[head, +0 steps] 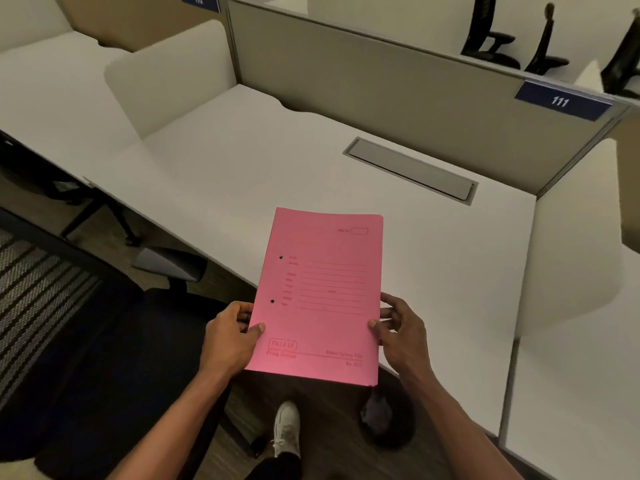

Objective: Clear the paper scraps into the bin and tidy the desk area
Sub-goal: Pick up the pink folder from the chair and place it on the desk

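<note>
I hold a pink file folder (320, 292) with both hands above the front edge of the white desk (242, 161). My left hand (230, 336) grips its left edge and my right hand (403, 332) grips its right edge, thumbs on top. The folder is shut, with printed lines and two punched holes showing. Below it, on the floor under the desk, stands a dark round bin (386, 420) with crumpled paper (375, 408) inside.
A grey cable flap (410, 169) is set into the desk near the beige partition (381, 88). White side dividers (173, 74) flank the desk. A black office chair (86, 341) stands at the left. My white shoe (286, 427) is on the floor.
</note>
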